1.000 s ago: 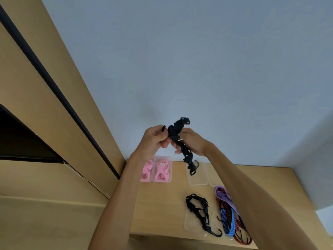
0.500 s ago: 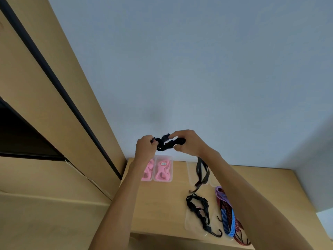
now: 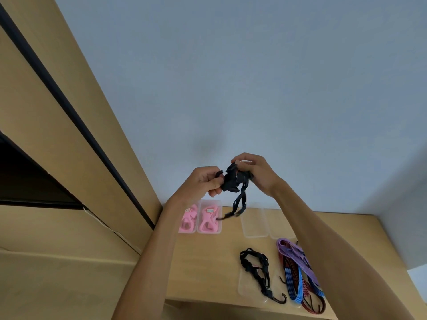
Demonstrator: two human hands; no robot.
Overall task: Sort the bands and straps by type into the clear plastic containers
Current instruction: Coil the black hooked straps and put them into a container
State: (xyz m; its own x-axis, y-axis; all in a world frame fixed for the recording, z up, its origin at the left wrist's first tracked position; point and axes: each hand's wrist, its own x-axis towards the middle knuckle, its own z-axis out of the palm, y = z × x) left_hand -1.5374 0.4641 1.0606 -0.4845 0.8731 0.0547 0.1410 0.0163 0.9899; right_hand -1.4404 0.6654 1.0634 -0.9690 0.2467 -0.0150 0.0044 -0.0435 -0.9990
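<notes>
Wooden table (image 3: pixel 203 262) against grey wall (image 3: pixel 231 88). Both hands raised above table, between them bunched black strap (image 3: pixel 233 181). Left hand (image 3: pixel 203 181) fingers curled, gripping bundle's left end. Right hand (image 3: pixel 256 174) fingers curled over top, pinching right side. Loose strap tail hangs toward pink bands (image 3: pixel 208 219) in clear boxes. Another black strap (image 3: pixel 258 271) and coloured cords (image 3: pixel 298 273) lie near table's front edge.
</notes>
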